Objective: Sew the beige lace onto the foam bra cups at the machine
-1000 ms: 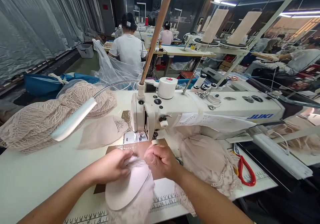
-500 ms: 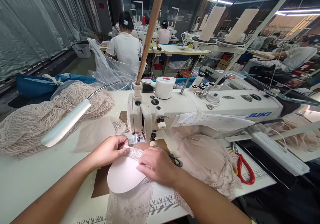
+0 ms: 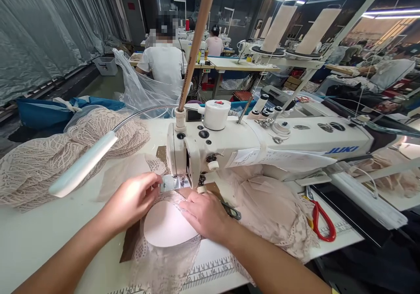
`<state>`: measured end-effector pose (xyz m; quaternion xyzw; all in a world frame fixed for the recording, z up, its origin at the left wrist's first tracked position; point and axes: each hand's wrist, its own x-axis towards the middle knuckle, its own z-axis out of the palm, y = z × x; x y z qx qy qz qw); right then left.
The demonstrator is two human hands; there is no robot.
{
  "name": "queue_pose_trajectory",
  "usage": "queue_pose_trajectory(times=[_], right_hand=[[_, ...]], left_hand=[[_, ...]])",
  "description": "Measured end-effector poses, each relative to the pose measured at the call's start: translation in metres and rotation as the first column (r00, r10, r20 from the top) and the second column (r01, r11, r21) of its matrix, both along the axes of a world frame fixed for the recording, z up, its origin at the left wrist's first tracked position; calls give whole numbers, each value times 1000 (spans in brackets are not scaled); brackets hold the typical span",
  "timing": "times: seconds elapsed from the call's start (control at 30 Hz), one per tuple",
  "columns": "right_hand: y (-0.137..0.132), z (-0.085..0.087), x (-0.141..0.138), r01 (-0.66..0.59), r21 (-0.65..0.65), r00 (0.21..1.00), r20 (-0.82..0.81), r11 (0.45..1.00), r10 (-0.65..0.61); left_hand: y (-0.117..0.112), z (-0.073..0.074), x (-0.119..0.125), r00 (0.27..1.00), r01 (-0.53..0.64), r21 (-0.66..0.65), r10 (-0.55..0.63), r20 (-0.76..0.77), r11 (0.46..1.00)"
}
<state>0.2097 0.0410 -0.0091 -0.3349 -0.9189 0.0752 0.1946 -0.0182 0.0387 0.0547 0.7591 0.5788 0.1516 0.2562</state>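
A white oval pad (image 3: 169,226) lies on sheer beige lace fabric (image 3: 162,261), in front of the sewing machine's needle area (image 3: 181,181). My right hand (image 3: 206,215) is on the right edge of the pad, fingers together and holding the lace against it. Left of the needle, my left hand (image 3: 139,200) has its fingers curled in, tips by the metal needle plate (image 3: 168,183) and the lace edge. Whatever lies between those fingertips is hidden. The lace runs down from the pad over the printed ruler (image 3: 210,272).
Bundled lace (image 3: 36,167) and a lamp (image 3: 83,167) occupy the left. Right of the needle lie a beige fabric pile (image 3: 265,211), red-handled scissors (image 3: 323,222) and a dark small tool (image 3: 231,211). A person in white (image 3: 162,64) sits at another table beyond.
My left hand has shifted left and slightly up from the lace strip it was pinching. The pad has turned a little and sits further right, with lace spread around it. My right hand has barely moved.
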Motion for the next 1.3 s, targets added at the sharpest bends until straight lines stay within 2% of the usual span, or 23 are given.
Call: queue_pose_trajectory(times=[0.07, 0.17, 0.27, 0.33, 0.53, 0.67, 0.83, 1.13, 1.3], right_hand=[[0, 0, 0, 1, 5, 1000, 8, 1000, -1], [0, -1, 0, 8, -10, 1000, 9, 1000, -8], [-1, 0, 0, 63, -58, 998, 15, 996, -62], [-2, 1, -1, 113, -85, 993, 29, 990, -111], [-2, 6, -4, 146, -109, 985, 109, 983, -134], [0, 9, -5, 144, -114, 983, 134, 983, -128], [1, 11, -6, 193, -99, 975, 134, 976, -179], [2, 5, -10, 255, -78, 962, 116, 964, -246], [5, 4, -6, 215, -52, 975, 60, 975, -212]], left_hand=[[-14, -3, 11, 995, 85, 82, -81, -61, 993], [-26, -23, 26, 955, 245, 193, -202, -217, 950], [-26, -43, 31, 916, 341, 313, -239, -322, 886], [-22, -47, 30, 911, 362, 333, -256, -323, 870], [-16, -40, 24, 914, 348, 251, -268, -303, 903], [-12, -43, 19, 901, 369, 232, -285, -326, 900], [-3, -41, 17, 888, 398, 187, -327, -324, 898], [11, -27, 18, 883, 435, 161, -385, -268, 886], [18, -20, 11, 843, 501, 209, -419, -339, 840]])
